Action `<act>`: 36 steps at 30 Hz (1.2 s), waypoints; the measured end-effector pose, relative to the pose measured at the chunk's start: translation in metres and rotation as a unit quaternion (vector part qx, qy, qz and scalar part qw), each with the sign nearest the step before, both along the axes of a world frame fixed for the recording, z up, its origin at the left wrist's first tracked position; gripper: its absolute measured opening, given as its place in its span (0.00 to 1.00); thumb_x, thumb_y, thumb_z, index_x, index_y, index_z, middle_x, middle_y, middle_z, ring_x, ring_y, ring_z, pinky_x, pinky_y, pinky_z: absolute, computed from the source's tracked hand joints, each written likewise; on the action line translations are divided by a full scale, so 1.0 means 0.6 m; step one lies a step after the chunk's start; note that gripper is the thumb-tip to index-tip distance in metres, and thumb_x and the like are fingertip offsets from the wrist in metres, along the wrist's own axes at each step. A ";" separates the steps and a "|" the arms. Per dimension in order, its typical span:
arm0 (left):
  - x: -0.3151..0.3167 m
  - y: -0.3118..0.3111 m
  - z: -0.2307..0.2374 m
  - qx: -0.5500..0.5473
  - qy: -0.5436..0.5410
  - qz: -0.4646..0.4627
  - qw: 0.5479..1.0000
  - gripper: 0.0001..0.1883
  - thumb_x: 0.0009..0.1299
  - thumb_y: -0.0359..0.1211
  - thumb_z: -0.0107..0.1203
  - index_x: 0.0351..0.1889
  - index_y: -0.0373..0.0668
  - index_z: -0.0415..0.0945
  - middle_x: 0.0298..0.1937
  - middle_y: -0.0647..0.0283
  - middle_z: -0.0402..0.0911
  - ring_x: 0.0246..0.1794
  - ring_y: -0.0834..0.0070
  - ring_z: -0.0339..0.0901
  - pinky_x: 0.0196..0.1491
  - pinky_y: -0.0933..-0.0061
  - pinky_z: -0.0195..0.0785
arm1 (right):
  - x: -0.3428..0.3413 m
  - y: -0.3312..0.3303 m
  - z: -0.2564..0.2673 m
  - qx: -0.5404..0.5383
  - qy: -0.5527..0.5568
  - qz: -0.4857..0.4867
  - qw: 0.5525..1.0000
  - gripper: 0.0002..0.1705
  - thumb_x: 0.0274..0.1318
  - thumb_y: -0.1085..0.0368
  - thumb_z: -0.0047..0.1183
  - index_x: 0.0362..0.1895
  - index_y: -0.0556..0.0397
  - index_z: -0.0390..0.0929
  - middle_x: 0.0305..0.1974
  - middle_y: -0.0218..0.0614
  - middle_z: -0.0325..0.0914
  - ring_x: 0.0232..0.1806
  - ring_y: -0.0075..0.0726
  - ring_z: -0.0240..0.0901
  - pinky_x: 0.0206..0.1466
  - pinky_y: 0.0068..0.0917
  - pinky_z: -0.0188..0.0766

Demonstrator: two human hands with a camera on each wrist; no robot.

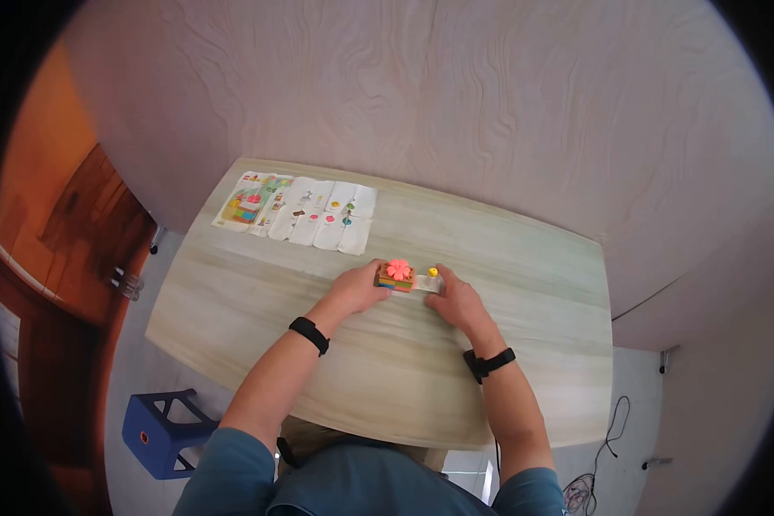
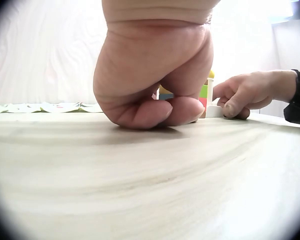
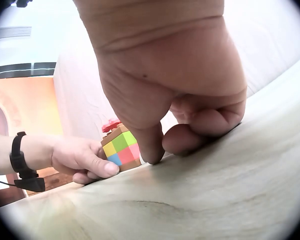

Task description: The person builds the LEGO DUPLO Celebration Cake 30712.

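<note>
A block build of coloured bricks (image 1: pixel 396 282) with a pink flower (image 1: pixel 398 269) on top stands on the table. My left hand (image 1: pixel 357 290) grips its left side; the right wrist view shows the thumb along its green, yellow, pink and blue bricks (image 3: pixel 124 145). Against its right side is a white piece (image 1: pixel 425 283) with a small yellow piece (image 1: pixel 433 273) at its far end. My right hand (image 1: pixel 459 301) holds the white piece between thumb and fingers. In the left wrist view, part of the white piece (image 2: pixel 214 111) shows beside the right fingertips.
An unfolded instruction sheet (image 1: pixel 322 213) lies at the back left of the table (image 1: pixel 378 361). A pale wall (image 1: pixel 421 95) stands behind. On the floor are a blue stool (image 1: pixel 159 430) at the left and a black cable (image 1: pixel 615 430) at the right.
</note>
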State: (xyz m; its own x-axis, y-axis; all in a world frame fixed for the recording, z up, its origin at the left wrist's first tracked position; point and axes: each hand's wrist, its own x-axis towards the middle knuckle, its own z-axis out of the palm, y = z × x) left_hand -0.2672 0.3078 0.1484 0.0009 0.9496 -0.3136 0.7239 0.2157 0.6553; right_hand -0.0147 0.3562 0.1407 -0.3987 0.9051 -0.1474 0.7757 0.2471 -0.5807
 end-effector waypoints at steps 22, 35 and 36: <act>-0.031 -0.020 -0.039 0.069 0.007 -0.049 0.996 0.51 0.62 0.39 0.69 0.82 0.37 0.55 0.59 0.42 0.85 0.60 0.49 0.83 0.60 0.52 0.77 | 0.158 -0.649 -0.148 -0.224 -0.174 -0.164 0.945 0.48 0.63 0.36 0.62 0.68 0.69 0.73 0.57 0.64 0.84 0.61 0.60 0.84 0.65 0.42 0.79; -0.032 -0.016 -0.046 0.057 -0.017 -0.037 0.998 0.52 0.61 0.39 0.70 0.83 0.39 0.55 0.65 0.42 0.82 0.65 0.49 0.81 0.65 0.54 0.76 | 0.276 -0.741 -0.179 -0.497 0.112 -0.294 0.809 0.20 0.65 0.70 0.59 0.59 0.66 0.83 0.48 0.40 0.87 0.45 0.37 0.86 0.52 0.39 0.85; -0.030 -0.017 -0.045 0.056 -0.014 -0.039 0.998 0.52 0.61 0.39 0.70 0.83 0.39 0.55 0.65 0.42 0.82 0.65 0.49 0.81 0.65 0.54 0.76 | 0.268 -0.752 -0.192 -0.498 0.115 -0.294 0.808 0.20 0.65 0.70 0.59 0.59 0.66 0.83 0.48 0.40 0.87 0.45 0.37 0.86 0.52 0.39 0.85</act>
